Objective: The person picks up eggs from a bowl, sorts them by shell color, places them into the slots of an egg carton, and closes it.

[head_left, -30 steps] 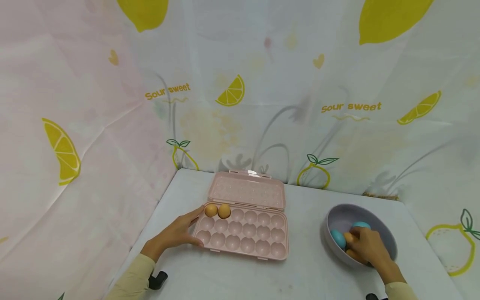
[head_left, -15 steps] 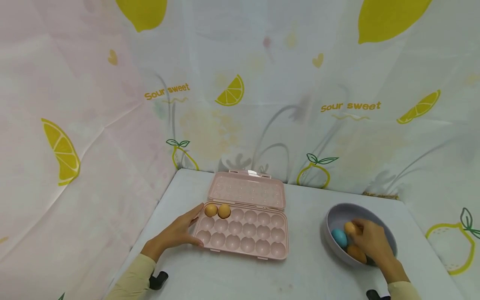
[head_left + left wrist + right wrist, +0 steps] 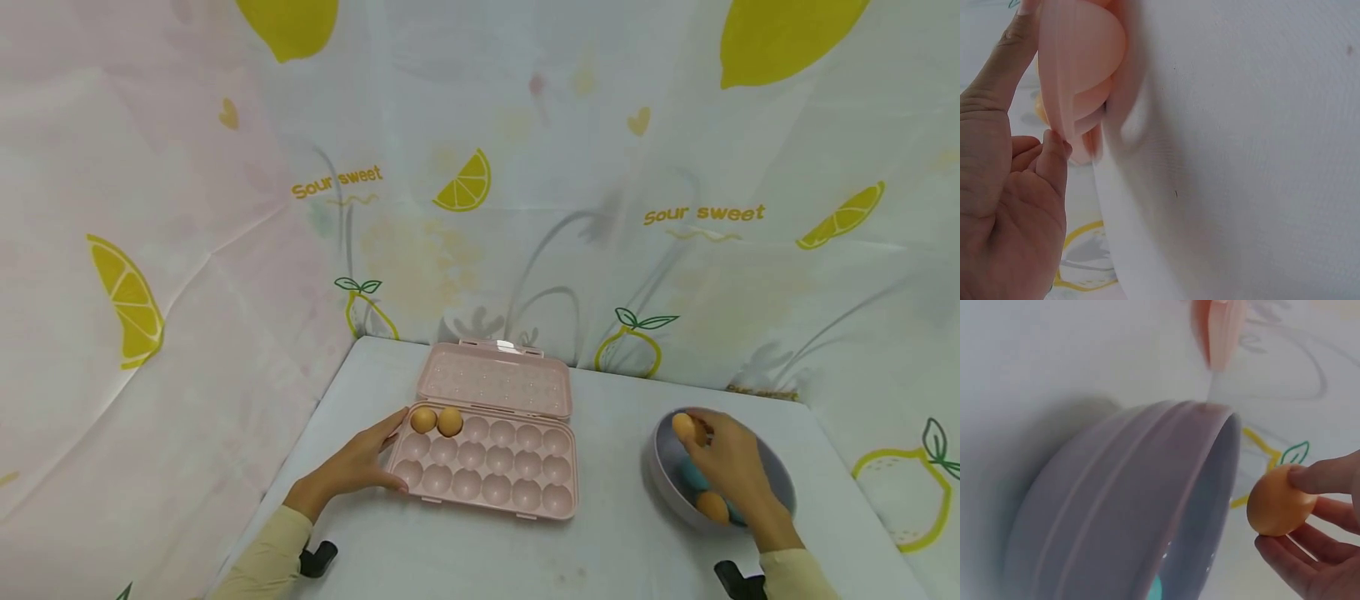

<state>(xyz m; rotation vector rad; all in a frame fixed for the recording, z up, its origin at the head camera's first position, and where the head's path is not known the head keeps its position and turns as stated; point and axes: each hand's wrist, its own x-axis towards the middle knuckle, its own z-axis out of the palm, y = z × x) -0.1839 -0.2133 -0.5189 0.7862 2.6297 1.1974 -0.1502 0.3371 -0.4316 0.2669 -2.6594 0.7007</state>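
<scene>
My right hand (image 3: 731, 462) pinches a light-brown egg (image 3: 1279, 500) between thumb and fingertips, just above the far left rim of a grey-purple bowl (image 3: 666, 498). Inside the bowl lie a brown egg (image 3: 712, 507) and blue eggs (image 3: 693, 475), partly hidden by that hand. To the left stands a pink egg carton (image 3: 498, 460) with its lid (image 3: 491, 379) folded back. Two brown eggs (image 3: 449, 421) fill the first two cups of its back row. My left hand (image 3: 348, 465) grips the carton's left end, thumb at the front corner and fingers toward the back.
A white table (image 3: 611, 492) lies between carton and bowl. Behind it hangs a lemon-printed cloth (image 3: 525, 167), close to the carton's lid, and a pinkish cloth wall (image 3: 187, 350) rises at the left. Both forearms wear beige sleeves (image 3: 266, 554) with black straps.
My right hand has lifted the light-brown egg up from among the others to the bowl's far left rim. The left hand and carton have stayed in place.
</scene>
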